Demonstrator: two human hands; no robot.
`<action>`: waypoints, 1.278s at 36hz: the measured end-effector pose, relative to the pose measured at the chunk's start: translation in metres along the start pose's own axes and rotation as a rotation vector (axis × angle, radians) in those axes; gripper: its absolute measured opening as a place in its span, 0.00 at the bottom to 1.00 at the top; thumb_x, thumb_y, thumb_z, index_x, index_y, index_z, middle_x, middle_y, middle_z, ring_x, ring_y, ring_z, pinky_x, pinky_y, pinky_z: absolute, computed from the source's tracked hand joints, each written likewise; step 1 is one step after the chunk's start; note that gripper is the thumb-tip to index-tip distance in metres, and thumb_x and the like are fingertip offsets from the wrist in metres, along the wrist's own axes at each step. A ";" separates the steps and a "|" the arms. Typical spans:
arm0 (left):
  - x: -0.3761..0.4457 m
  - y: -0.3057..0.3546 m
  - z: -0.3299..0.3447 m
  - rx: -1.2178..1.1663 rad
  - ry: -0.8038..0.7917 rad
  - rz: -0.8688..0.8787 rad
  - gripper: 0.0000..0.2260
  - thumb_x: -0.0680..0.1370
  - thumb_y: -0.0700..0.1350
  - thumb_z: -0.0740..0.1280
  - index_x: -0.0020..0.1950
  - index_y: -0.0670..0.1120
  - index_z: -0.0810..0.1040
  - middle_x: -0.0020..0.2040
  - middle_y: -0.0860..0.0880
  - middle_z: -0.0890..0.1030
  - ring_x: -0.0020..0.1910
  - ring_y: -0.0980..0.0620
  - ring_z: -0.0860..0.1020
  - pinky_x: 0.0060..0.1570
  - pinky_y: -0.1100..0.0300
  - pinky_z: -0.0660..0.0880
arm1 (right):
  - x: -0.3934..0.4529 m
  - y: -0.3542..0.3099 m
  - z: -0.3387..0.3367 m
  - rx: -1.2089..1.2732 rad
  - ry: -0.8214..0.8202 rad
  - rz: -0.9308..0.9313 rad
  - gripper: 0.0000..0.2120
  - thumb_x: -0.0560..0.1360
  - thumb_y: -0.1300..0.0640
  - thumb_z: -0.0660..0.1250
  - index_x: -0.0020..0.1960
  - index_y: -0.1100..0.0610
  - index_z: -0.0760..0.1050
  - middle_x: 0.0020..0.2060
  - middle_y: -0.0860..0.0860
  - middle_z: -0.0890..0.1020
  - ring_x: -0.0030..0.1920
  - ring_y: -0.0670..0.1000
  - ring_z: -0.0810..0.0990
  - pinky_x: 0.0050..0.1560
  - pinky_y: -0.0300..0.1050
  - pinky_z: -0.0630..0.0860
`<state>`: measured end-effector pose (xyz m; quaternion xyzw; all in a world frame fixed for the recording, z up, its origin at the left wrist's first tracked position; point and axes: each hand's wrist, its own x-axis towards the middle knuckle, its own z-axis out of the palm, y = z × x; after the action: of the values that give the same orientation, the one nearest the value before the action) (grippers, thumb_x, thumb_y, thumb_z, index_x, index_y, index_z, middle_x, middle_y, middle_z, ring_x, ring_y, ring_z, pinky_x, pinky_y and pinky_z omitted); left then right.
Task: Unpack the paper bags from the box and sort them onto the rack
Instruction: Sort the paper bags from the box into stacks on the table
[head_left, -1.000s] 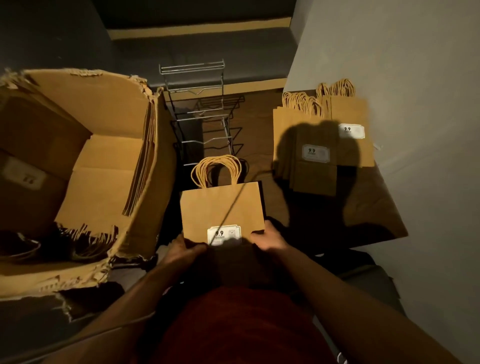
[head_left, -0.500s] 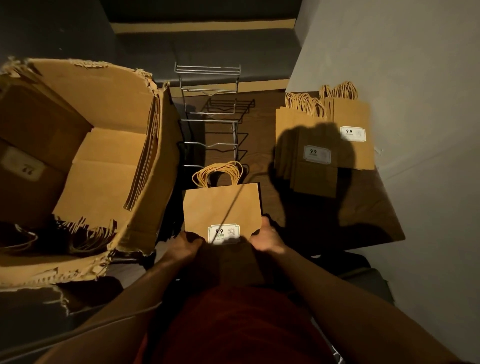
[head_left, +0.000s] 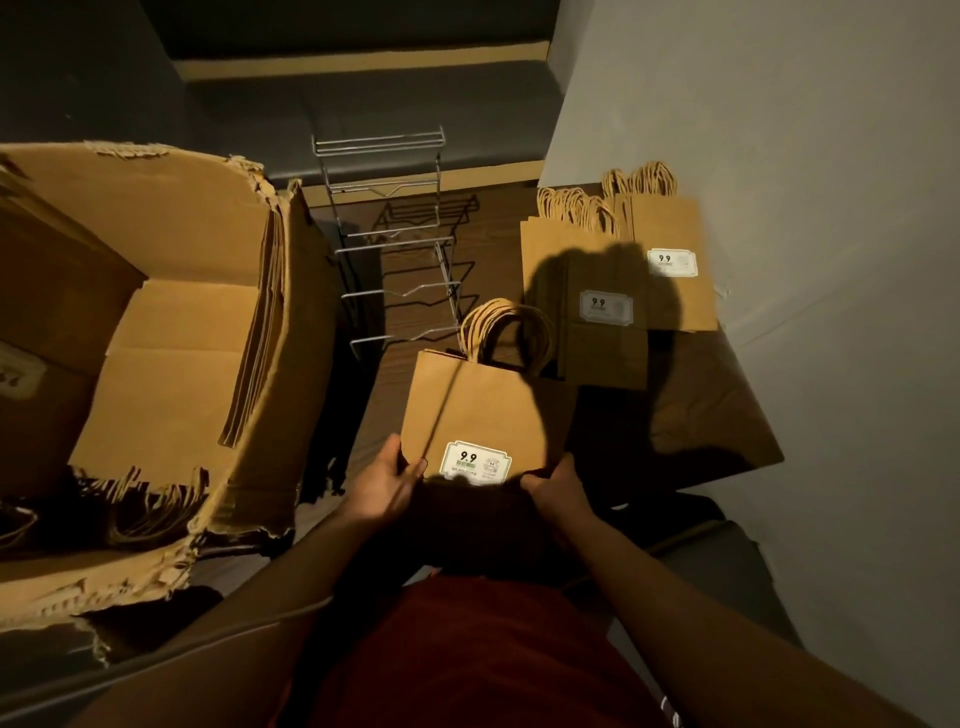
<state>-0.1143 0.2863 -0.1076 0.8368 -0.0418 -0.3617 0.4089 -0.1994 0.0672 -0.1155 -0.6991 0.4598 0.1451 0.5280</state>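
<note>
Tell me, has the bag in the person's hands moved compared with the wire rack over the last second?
Yes. The held bag has shifted to the right relative to the wire rack, toward the stacked bags.

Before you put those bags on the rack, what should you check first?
1. Both hands hold the bundle of paper bags: left hand and right hand grip its bottom corners. Ok.
2. Handles point away from the person. Ok.
3. Wire rack upright, its slots hold no bags. Ok.
4. Path to the rack: nothing in between. Ok.
5. Bags in the bundle lined up evenly: cannot tell.
6. More bags wait in the cardboard box. Unpacking not finished.
</note>
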 end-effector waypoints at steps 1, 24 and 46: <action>0.003 0.001 0.000 0.021 -0.018 -0.005 0.10 0.82 0.50 0.62 0.61 0.50 0.68 0.55 0.50 0.79 0.56 0.48 0.78 0.56 0.55 0.72 | 0.001 0.000 -0.001 -0.002 -0.002 0.019 0.27 0.73 0.64 0.67 0.69 0.59 0.61 0.57 0.57 0.75 0.50 0.52 0.74 0.47 0.42 0.69; -0.001 -0.042 -0.011 -0.064 0.104 -0.471 0.28 0.81 0.52 0.64 0.78 0.44 0.59 0.73 0.38 0.67 0.70 0.37 0.67 0.68 0.47 0.67 | -0.005 -0.019 0.032 -0.195 -0.211 -0.022 0.21 0.71 0.58 0.71 0.61 0.55 0.68 0.54 0.55 0.77 0.51 0.51 0.76 0.45 0.41 0.73; 0.003 -0.013 -0.038 -0.598 0.238 -0.336 0.30 0.78 0.44 0.68 0.77 0.47 0.61 0.67 0.48 0.74 0.66 0.46 0.73 0.69 0.55 0.65 | 0.003 -0.084 0.045 -0.195 -0.134 -0.135 0.16 0.75 0.62 0.62 0.63 0.59 0.73 0.54 0.53 0.80 0.46 0.49 0.79 0.34 0.35 0.71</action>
<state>-0.0908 0.3182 -0.1032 0.7116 0.2518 -0.3199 0.5726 -0.1183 0.1064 -0.0846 -0.7653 0.3592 0.1996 0.4954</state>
